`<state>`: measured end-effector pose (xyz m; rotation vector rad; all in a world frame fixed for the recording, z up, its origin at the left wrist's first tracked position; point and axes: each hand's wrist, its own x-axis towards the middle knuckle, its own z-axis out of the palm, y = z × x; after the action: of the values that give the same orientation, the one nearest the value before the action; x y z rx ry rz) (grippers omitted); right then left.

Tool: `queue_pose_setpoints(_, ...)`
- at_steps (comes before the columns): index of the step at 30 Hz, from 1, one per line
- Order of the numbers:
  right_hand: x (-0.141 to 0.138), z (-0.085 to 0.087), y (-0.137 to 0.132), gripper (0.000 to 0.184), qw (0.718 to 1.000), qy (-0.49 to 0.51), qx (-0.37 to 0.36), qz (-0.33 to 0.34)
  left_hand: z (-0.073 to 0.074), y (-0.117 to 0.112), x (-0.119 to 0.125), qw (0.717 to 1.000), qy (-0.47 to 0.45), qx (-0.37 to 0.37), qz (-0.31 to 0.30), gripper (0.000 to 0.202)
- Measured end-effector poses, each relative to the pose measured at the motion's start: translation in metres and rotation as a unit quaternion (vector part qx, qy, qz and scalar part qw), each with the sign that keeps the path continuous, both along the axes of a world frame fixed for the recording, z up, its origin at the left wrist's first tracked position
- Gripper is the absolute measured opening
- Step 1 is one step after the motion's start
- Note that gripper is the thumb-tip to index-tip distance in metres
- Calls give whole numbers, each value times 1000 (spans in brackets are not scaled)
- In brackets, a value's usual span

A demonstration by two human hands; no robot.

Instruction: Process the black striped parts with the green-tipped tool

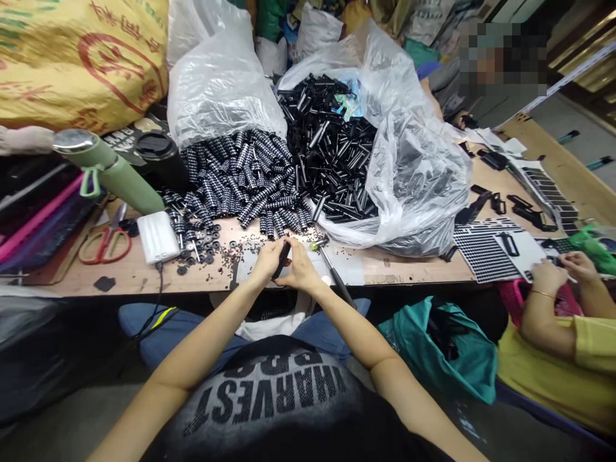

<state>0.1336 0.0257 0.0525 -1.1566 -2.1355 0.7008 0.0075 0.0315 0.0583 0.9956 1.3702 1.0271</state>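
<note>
Over the table's front edge, my left hand (266,262) and my right hand (303,268) are both closed on one black plastic part (282,259), held tilted between them. The fingers partly cover it, so its exact kind does not show. Beneath my hands lies a pale work sheet (353,271). A hammer (335,269) rests just right of my right hand, its handle reaching past the table edge. Behind my hands spreads a heap of black ribbed rollers (240,173). To its right, a clear plastic bag (414,192) lies open around many glossy black plastic pieces (337,154).
On the left are red-handled scissors (106,244), a white box with a cable (158,237), a green bottle (110,170) and a black cup (161,157). Small washers (205,247) lie scattered. At right, a co-worker's hands (551,276) work near a perforated sheet (491,250). A teal bag (443,346) hangs below.
</note>
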Motion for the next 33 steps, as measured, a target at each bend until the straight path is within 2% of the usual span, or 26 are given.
queue_pose_setpoints(2,0,-17,-3,92,998,-39,2,-43,-24,-5,6,979,156,124,-29,40)
queue_pose_setpoints(5,10,-34,-10,78,992,-101,1,-70,-54,-11,8,901,344,240,-106,48)
queue_pose_setpoints(7,28,-33,-16,73,979,-163,-4,-125,-67,-11,3,848,418,282,-162,45)
queue_pose_setpoints(8,40,-31,-19,68,962,-203,-11,-181,-70,-10,-2,822,446,304,-182,43)
queue_pose_setpoints(10,66,-22,-24,46,908,-291,-35,-298,-73,-9,-12,775,491,344,-200,41)
queue_pose_setpoints(12,88,-14,-27,27,862,-361,-71,-349,-72,-9,-20,742,525,368,-197,40)
queue_pose_setpoints(13,94,-10,-28,24,854,-378,-91,-346,-71,-10,-22,731,537,374,-194,39)
queue_pose_setpoints(15,97,-5,-30,26,866,-365,-122,-320,-69,-12,-23,719,553,377,-187,39)
queue_pose_setpoints(19,77,0,-43,34,917,-281,-133,-249,-66,-15,-21,717,565,366,-178,43)
queue_pose_setpoints(24,56,16,-54,33,916,-303,-172,-198,-64,-19,-10,725,574,334,-183,44)
queue_pose_setpoints(26,50,29,-55,36,934,-261,-141,-198,-65,-23,0,728,570,331,-189,45)
queue_pose_setpoints(29,33,42,-56,42,961,-200,-95,-165,-69,-33,14,727,563,337,-204,60)
queue_pose_setpoints(31,18,40,-59,43,964,-220,-98,-111,-73,-37,18,728,561,334,-207,61)
queue_pose_setpoints(33,7,34,-62,41,951,-278,-123,-63,-75,-35,18,733,556,331,-209,58)
